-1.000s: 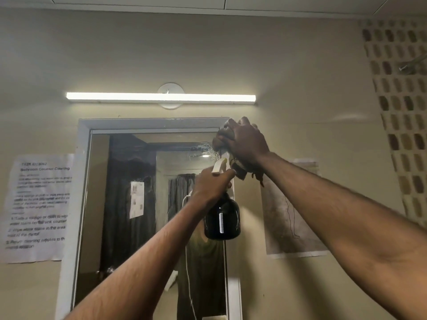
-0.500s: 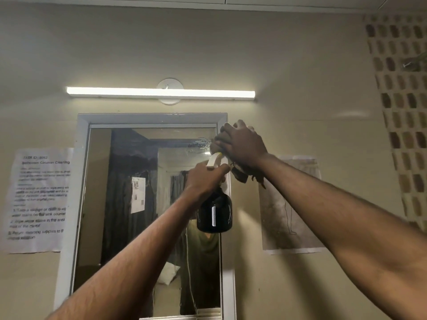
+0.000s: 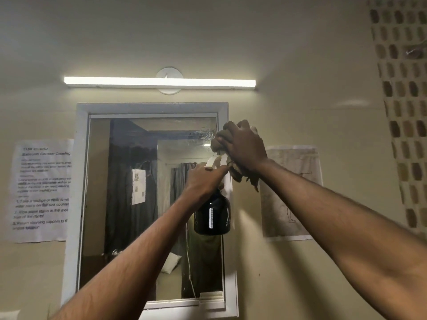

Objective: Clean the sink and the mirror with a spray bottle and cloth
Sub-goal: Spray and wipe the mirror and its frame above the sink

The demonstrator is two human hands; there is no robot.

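A white-framed mirror [image 3: 129,204] hangs on the beige wall. My left hand [image 3: 203,179] grips the neck of a black spray bottle [image 3: 212,215] with a white trigger head, held up in front of the mirror's right side. My right hand [image 3: 243,146] holds a bunched brown cloth [image 3: 219,140] against the glass at the mirror's top right corner, where droplets and smears show. The sink is out of view.
A lit tube light [image 3: 159,82] runs above the mirror. A printed task sheet [image 3: 41,190] is taped to the wall at left, a drawing sheet [image 3: 291,192] at right. A patterned vent block wall [image 3: 402,100] stands at far right.
Both hands with bottle and cloth have dropped slightly in view as the camera tilted, showing more of the mirror's lower edge. The cloth stays at the mirror's top right corner.
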